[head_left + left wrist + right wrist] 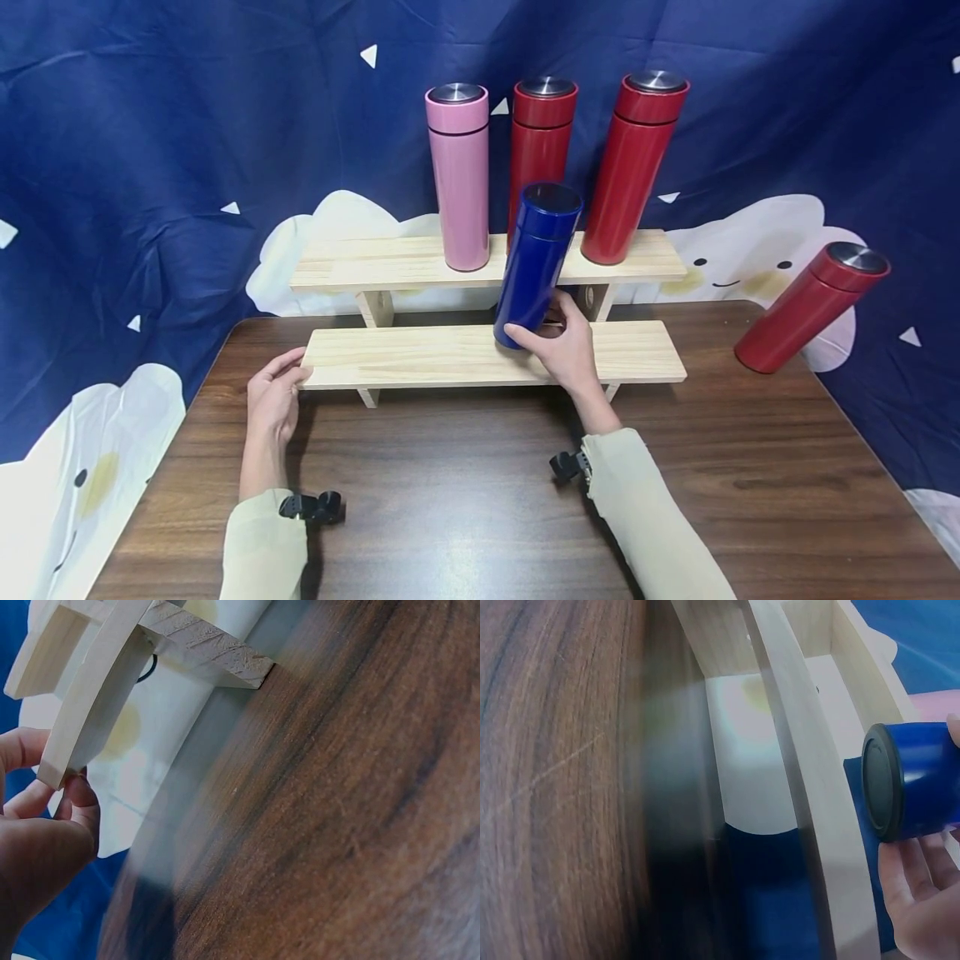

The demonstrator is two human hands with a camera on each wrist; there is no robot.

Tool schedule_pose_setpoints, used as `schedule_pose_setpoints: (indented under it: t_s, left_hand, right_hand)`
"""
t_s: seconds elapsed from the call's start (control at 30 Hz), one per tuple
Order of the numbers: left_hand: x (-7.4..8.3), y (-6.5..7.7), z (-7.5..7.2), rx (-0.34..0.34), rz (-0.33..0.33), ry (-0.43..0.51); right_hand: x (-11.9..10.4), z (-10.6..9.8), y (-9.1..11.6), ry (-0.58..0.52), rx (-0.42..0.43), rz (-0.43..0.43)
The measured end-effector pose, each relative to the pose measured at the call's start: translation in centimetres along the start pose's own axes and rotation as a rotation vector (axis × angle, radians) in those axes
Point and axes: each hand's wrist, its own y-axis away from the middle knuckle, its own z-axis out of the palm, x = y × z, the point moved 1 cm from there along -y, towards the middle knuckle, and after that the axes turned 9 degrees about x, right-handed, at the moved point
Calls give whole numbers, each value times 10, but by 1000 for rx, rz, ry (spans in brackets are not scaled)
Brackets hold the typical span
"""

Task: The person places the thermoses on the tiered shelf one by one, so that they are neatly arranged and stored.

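Note:
My right hand [567, 346] grips a blue thermos bottle [536, 254] near its base. The bottle leans slightly right in the head view, over the lower plank of a two-tier wooden shelf [408, 357]. Its dark round bottom [883, 784] shows in the right wrist view, apart from the plank edge. At the plank's left end, my left hand [273, 400] pinches the wood; in the left wrist view the thumb and fingers [82, 799] are on either side of the plank end. On the upper plank stand a pink bottle [463, 183] and two red bottles, one [542, 154] partly hidden behind the blue one.
Another red bottle [810, 308] stands on the brown wood-grain table [450, 500], right of the shelf. A blue cloth [187, 108] with white cloud shapes hangs behind. Black wrist cameras sit on both sleeves.

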Motion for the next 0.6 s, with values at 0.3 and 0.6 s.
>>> schedule_pose_setpoints:
  t_s: [0.3,0.6]
  left_hand:
    - [0,-1,1,13,3,-11]
    - [0,1,1,3,7,11]
  right_hand:
    - [40,9,-8,43,-25,-1]
    - [46,17,-8,61,-50,-20]
